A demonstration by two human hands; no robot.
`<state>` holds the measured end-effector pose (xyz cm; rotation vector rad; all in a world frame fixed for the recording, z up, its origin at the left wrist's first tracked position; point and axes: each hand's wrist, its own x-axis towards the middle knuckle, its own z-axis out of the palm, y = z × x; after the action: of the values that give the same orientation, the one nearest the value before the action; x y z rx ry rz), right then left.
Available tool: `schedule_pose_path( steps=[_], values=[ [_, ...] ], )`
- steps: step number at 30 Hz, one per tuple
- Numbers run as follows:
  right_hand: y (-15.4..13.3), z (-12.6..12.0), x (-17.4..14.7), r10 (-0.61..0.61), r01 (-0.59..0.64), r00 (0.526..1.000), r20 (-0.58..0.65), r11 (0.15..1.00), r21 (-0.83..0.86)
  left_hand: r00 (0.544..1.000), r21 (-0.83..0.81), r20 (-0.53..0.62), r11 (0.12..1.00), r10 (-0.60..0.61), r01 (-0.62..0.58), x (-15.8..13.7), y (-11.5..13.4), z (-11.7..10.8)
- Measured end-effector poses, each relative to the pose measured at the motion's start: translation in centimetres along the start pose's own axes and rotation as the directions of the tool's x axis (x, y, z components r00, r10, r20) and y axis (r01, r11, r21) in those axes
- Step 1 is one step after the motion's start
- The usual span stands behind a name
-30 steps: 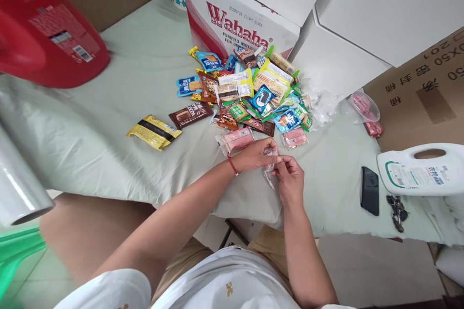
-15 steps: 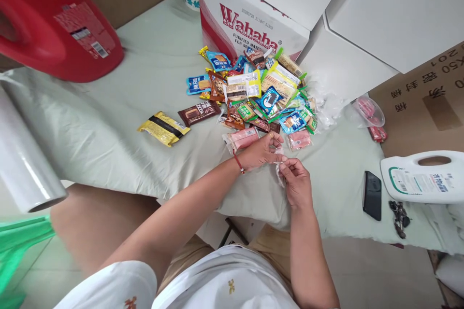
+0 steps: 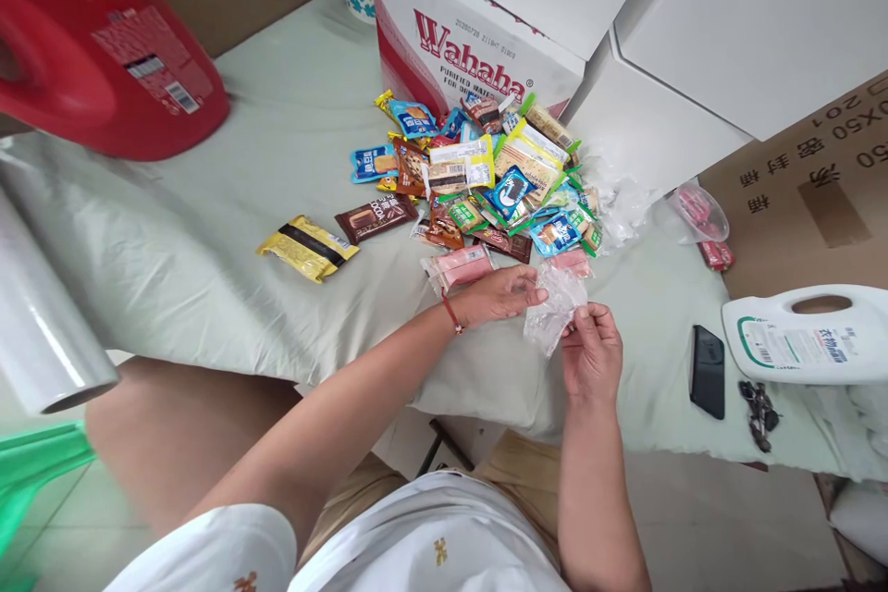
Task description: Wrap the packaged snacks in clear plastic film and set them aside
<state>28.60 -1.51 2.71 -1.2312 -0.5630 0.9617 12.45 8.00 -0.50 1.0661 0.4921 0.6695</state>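
Between my two hands a small clear plastic bag (image 3: 553, 305) is spread out, crinkled and see-through. My left hand (image 3: 503, 293) grips its left side with thumb and fingers; a red string bracelet circles that wrist. The bag's right edge is pinched in my right hand (image 3: 591, 347). Just behind the hands lies a heap of wrapped snacks (image 3: 478, 166). A pink wrapped snack (image 3: 463, 266) sits beside my left hand, and another pink packet (image 3: 573, 262) is partly covered by the bag. Left of the heap are a dark brown snack bar (image 3: 375, 218) and a yellow packet (image 3: 305, 249).
A Wahaha carton (image 3: 478, 37) stands behind the heap, with crumpled clear bags (image 3: 621, 213) to its right. A red jug (image 3: 159, 74) and a plastic film roll (image 3: 52, 296) are at left. A phone (image 3: 708, 372), keys (image 3: 760, 414) and a white bottle (image 3: 811, 338) lie at right.
The clear bag, bunched up between my fingers before, is now spread wide. My right hand has moved to the right, away from my left hand. The view has shifted slightly.
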Motion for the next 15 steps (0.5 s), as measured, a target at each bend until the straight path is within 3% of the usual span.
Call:
schedule_pose_path(
  steps=[4, 11, 15],
  values=[
    [0.4, -0.5, 0.5, 0.066, -0.068, 0.997, 0.025, 0.996, 0.056, 0.990, 0.091, 0.139, 0.996, 0.007, -0.020, 0.2, -0.1, -0.3],
    [0.9, -0.3, 0.5, 0.102, -0.097, 0.993, 0.056, 0.991, -0.095, 0.997, 0.036, 0.056, 0.998, 0.049, -0.051, 0.5, -0.3, -0.3],
    [0.5, -1.2, 1.0, 0.075, -0.078, 0.997, -0.025, 0.974, -0.212, 0.998, -0.049, 0.021, 0.997, 0.052, -0.051, 0.4, 0.1, -0.3]
  ],
)
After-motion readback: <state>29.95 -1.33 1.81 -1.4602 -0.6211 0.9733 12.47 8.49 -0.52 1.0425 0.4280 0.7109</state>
